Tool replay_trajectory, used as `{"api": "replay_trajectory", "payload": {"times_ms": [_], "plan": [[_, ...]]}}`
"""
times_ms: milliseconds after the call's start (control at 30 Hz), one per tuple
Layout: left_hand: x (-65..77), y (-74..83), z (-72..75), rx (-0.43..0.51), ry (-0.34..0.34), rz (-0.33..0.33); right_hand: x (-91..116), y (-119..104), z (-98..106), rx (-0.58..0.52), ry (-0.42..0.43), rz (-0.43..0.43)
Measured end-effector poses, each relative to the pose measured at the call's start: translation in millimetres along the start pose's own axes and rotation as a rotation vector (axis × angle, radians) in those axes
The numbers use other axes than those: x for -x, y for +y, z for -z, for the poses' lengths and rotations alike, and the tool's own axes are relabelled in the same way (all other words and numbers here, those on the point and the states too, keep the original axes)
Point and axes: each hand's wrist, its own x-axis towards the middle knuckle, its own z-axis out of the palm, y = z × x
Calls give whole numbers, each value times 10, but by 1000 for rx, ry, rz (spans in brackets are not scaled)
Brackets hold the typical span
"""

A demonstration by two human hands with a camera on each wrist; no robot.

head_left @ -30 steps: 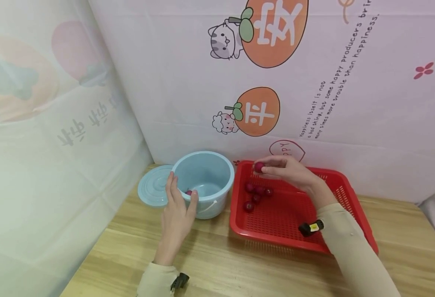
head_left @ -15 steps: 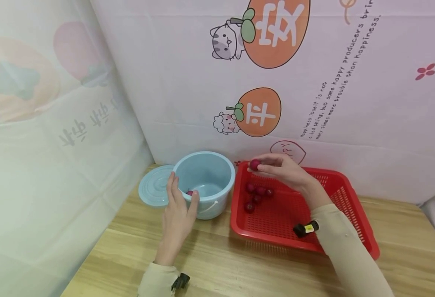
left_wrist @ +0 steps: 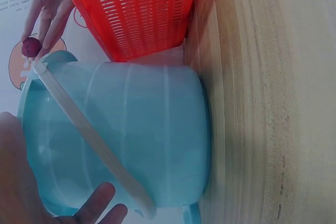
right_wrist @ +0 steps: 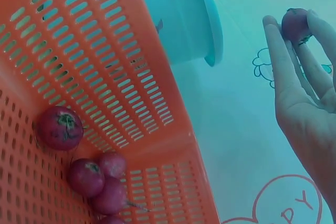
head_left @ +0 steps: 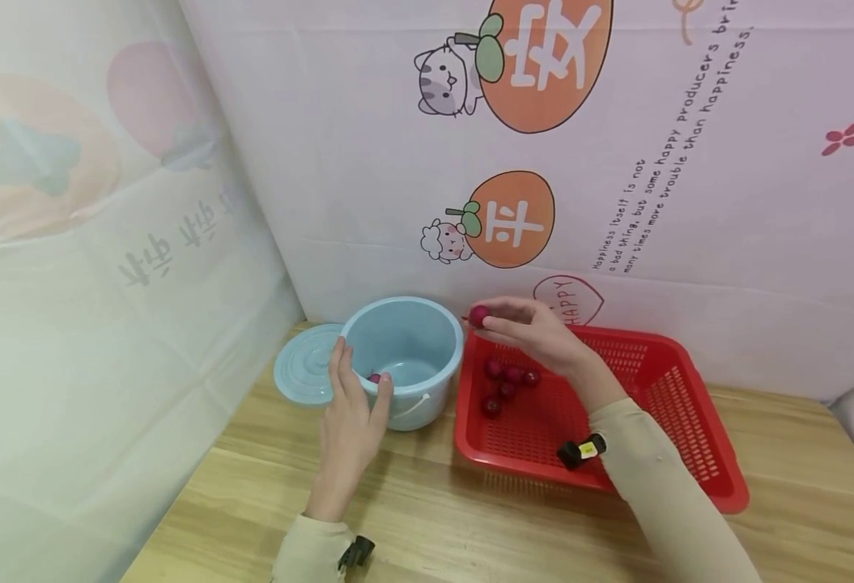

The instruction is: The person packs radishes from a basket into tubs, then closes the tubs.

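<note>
In the head view, my right hand (head_left: 536, 336) pinches a small round red radish (head_left: 479, 316) between thumb and fingertips. It is above the left end of a red basket (head_left: 565, 461), close to the right rim of a light blue bucket (head_left: 427, 413). The right wrist view shows the held radish (right_wrist: 295, 24) with a green stub. My left hand (head_left: 350, 429) rests against the bucket's near left side, fingers and thumb spread along the rim. Inside the bucket, one radish (head_left: 374, 378) shows partly behind the left thumb. Several radishes (right_wrist: 86, 178) lie in the basket.
A light blue lid (head_left: 303, 368) lies left of the bucket. The bucket's white handle (left_wrist: 94, 140) hangs down its side. Bucket and basket stand close together on a wooden table (head_left: 427, 518), backed by a printed cloth (head_left: 368, 162).
My right hand has moved left with the radish, from over the basket toward the bucket's right rim. The left hand stays at the bucket.
</note>
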Motion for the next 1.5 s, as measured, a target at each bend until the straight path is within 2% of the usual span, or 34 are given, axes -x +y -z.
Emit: {"api": "replay_trajectory", "payload": {"times_ms": [433, 733, 967, 1200, 1500], "plan": [[-10, -5, -6, 12, 8, -1, -117, 3, -160, 15, -30, -23], [-23, -11, -39, -2, 12, -21, -182, -11, -250, 7, -8, -16], [-19, -28, -30, 2, 27, -22, -239, -4, -335, 80, -22, -4], [-13, -15, -25, 7, 27, -28, -312, 13, -399, 40, -23, 22], [-12, -15, -18, 17, 31, -31, -378, 42, -470, 95, -35, 2]]}}
